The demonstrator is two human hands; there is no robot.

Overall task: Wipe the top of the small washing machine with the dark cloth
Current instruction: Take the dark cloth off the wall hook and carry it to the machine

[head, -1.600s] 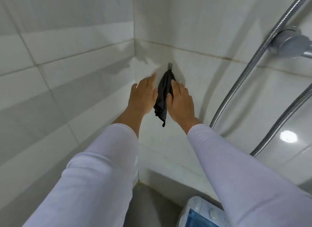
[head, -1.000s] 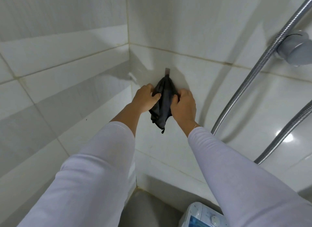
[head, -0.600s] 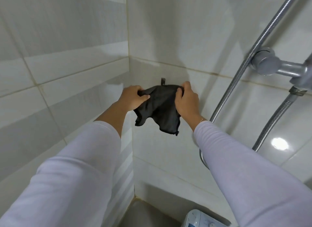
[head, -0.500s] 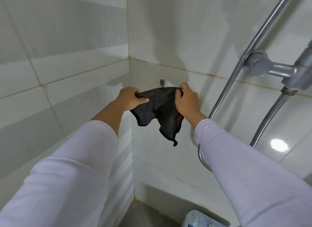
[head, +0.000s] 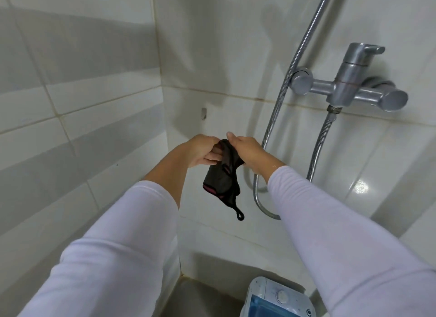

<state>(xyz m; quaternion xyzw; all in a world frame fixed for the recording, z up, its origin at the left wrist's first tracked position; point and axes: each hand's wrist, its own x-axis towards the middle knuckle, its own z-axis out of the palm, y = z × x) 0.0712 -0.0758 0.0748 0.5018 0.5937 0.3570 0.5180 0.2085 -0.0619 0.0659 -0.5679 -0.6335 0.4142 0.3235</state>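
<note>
The dark cloth (head: 223,178), black with a pink trim and a small hanging loop at its lowest point, dangles in the air in front of the tiled wall. My left hand (head: 201,151) and my right hand (head: 247,151) both grip its bunched top, close together. Far below, at the bottom edge of the view, is the small washing machine (head: 278,297), white with a blue lid and a round knob; my right sleeve covers its right side.
A small metal wall hook (head: 204,113) stands bare above my hands. A chrome shower mixer (head: 349,85) juts from the right wall, with two metal hoses (head: 278,104) hanging beside my right arm. Tiled walls meet in a corner at left.
The cloth came off the wall hook and was spread between my hands. Now both hands have dropped lower and come together, bunching it. The view has tilted down, showing the mixer and more of the machine.
</note>
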